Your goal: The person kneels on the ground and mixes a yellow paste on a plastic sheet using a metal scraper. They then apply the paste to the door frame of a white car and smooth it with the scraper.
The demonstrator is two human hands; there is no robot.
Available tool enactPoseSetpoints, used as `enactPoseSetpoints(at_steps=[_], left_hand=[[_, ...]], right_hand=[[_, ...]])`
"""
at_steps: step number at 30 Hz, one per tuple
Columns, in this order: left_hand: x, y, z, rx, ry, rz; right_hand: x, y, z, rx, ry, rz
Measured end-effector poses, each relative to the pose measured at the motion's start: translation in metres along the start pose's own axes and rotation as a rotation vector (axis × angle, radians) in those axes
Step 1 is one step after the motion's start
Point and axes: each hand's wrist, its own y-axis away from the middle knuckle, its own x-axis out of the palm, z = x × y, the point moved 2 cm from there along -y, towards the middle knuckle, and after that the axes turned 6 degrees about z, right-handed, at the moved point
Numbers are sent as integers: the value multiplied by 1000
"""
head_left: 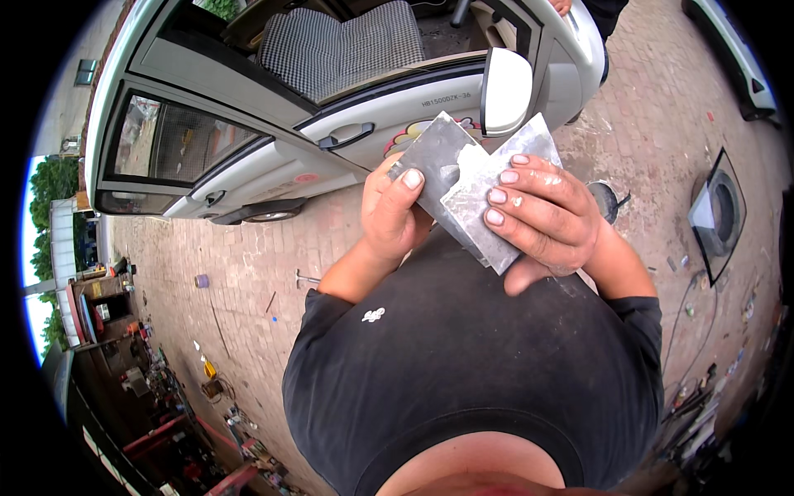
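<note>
In front of my chest, my left hand (389, 202) grips a dark grey flat filler spreader (434, 153), its thumb pressed on the near face. My right hand (556, 217) is closed on a lighter, smeared flat spreader (473, 217), with fingers laid across its face and the thumb low behind it. The lighter plate overlaps the darker one, and their far corners spread apart in a V. Pale grey putty (470, 161) clings to the dark plate where the two meet. Whitish smears mark the fingers of my right hand.
Ahead stands a white vehicle (331, 161) with a white side mirror (506, 93) and a checkered seat (343, 50) inside. Another person's hand (562, 7) rests at its front. A round dark tyre-like thing (728, 202) lies at right on brick paving (240, 281). Clutter lines the left.
</note>
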Motion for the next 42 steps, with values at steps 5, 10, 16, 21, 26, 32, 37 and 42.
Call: enactPoseSetpoints(at_steps=[5,10,16,21,26,32,37,42], left_hand=[[-2,0,2,-105,103,50],[-4,-1,10,-147,235,85],[6,-5,7,-113,354,112],[4,-6,10,82,-76,-148],[-8,2,34,271,-545,-166],[8,-5,34,362,-760,-122],[1,-2,35,316,-768,-147],[9,-1,33,315,-776,-140]], right_hand=[[8,7,8,0,-47,-113],[10,15,9,63,4,-146],[16,38,8,225,-7,-78],[14,63,-7,692,73,-347],[-11,25,1,487,152,-254],[10,6,1,353,147,-125],[13,9,2,345,90,-99],[10,4,1,350,136,-114]])
